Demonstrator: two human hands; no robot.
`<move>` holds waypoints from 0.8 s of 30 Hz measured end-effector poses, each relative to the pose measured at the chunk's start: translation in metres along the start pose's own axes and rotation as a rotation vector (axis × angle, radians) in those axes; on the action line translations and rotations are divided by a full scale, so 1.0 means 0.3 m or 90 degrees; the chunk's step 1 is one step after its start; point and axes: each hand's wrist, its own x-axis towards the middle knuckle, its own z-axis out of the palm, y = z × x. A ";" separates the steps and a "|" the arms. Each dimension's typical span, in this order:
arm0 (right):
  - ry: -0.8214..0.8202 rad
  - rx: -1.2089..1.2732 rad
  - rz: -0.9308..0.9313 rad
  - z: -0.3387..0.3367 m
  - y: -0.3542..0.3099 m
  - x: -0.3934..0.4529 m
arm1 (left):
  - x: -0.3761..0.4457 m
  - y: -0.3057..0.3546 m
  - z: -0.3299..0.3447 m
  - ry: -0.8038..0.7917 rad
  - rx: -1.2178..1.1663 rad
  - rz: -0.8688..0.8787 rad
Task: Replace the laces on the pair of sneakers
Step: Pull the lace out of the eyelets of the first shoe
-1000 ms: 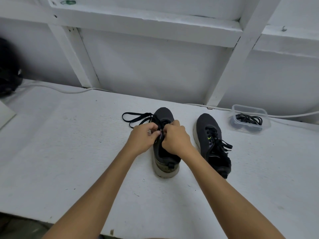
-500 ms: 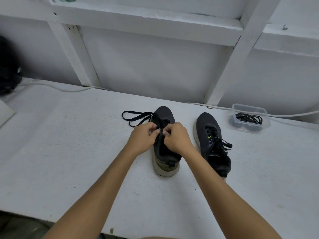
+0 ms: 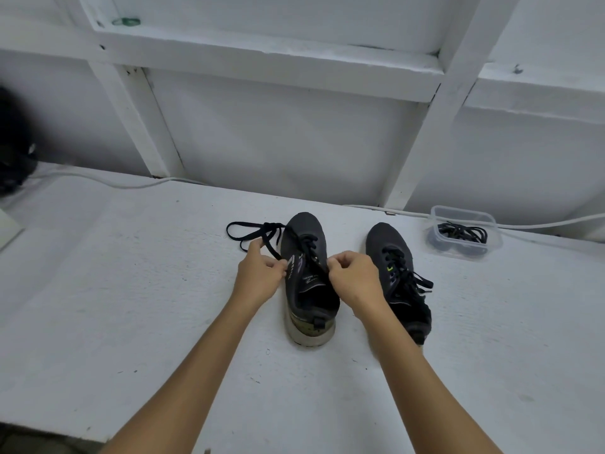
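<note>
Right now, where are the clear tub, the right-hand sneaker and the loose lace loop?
clear tub (image 3: 491, 221): head view, far rim.
right-hand sneaker (image 3: 381, 234): head view, toe.
loose lace loop (image 3: 242, 238): head view, strand left of shoe.

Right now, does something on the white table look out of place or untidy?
Nothing is damaged or spilled. The only untidy thing is the loose black lace trailing left off the dark sneaker between the hands, which both hands pinch. The clear plastic box of spare laces stands upright by the wall.

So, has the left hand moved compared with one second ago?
Yes. The left hand went left, off the middle of the left sneaker, pinching the lace.
</note>
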 end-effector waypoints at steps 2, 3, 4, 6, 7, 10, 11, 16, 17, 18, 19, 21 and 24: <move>0.002 0.028 0.021 0.007 0.000 0.003 | -0.011 0.009 0.005 -0.013 0.012 0.005; -0.001 0.064 0.037 0.012 0.000 0.006 | -0.018 0.016 0.010 -0.019 0.020 0.009; -0.011 0.106 0.055 0.018 0.002 0.008 | -0.026 0.029 0.013 -0.020 0.024 0.011; -0.042 0.197 0.092 0.036 0.000 0.001 | -0.036 0.054 0.014 -0.014 0.021 0.011; -0.062 0.235 0.104 0.046 -0.003 -0.007 | -0.038 0.066 0.010 -0.012 0.025 0.018; -0.096 0.230 0.093 0.067 0.002 -0.020 | -0.048 0.088 -0.021 -0.049 0.078 0.032; -0.101 0.214 0.082 0.067 0.005 -0.019 | -0.047 0.081 -0.030 -0.083 0.087 0.032; -0.155 0.104 -0.023 0.028 0.007 0.020 | -0.065 0.043 -0.044 -0.217 0.164 0.056; -0.158 0.071 -0.045 0.024 0.000 0.024 | -0.063 0.043 -0.045 -0.222 0.174 0.061; -0.155 0.033 -0.068 0.025 -0.007 0.028 | -0.064 0.047 -0.046 -0.226 0.178 0.063; -0.147 -0.003 -0.090 0.027 -0.015 0.033 | -0.066 0.052 -0.047 -0.232 0.188 0.065; -0.148 -0.069 -0.122 0.029 -0.032 0.039 | -0.065 0.051 -0.046 -0.230 0.201 0.075; -0.196 -0.129 -0.136 0.019 -0.067 0.054 | -0.074 0.054 -0.043 -0.222 0.191 0.073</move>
